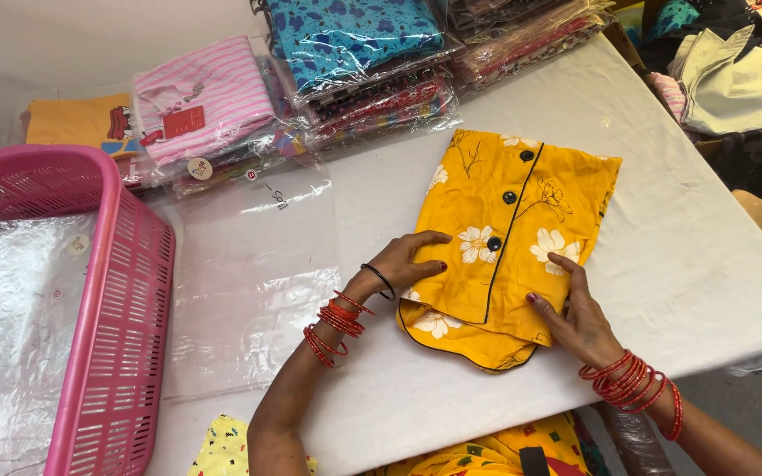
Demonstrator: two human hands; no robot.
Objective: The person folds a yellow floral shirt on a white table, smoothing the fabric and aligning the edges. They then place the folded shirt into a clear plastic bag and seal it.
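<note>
In the head view, a folded yellow garment (pixel 509 238) with white flowers, black piping and 3 black buttons lies on the white table (pixel 690 256), near its front edge. The left hand (pixel 407 264) rests flat on the garment's left edge, fingers spread and pressing the cloth, gripping nothing. The right hand (pixel 579 313) lies open on the garment's lower right part, fingertips pointing toward the buttons, also pressing without closing on anything. Both wrists wear red bangles.

Left of the garment, a clear plastic bag (pixel 253 282) lies flat on the table. Farther left of the garment stands a pink plastic basket (pixel 121 326) lined with clear plastic. Beyond the garment, at the table's far side, sit stacks of bagged clothes (pixel 354 53): a pink striped piece, a blue patterned one and darker prints. Right of the garment, off the table, lies a heap of loose cloth (pixel 734 79).
</note>
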